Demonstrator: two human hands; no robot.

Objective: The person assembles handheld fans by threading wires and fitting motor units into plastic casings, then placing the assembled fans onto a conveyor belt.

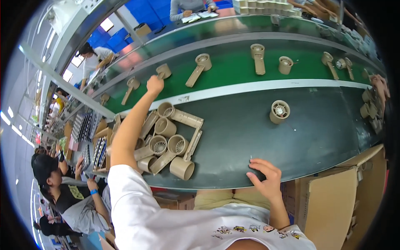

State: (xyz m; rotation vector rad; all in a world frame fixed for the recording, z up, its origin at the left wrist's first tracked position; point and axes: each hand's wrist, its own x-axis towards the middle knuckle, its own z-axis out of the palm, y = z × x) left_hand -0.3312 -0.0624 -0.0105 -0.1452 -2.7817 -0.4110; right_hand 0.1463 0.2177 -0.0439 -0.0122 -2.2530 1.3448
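Left hand (155, 85) stretched far out over the green belt (233, 68), fingers curled shut around the handle end of a tan fan housing (163, 71) lying on the belt. Arm crosses over a pile of fan housings (168, 141) heaped on the dark table (300, 137) just this side of the belt.

Right hand (264, 175) rests near the table's front edge, fingers spread and bent, tips touching the surface, holding nothing.

A lone round fan piece (279, 111) sits well apart, to the right. More housings ride the belt, spaced out. Cardboard box (333, 200) stands under the table at right.
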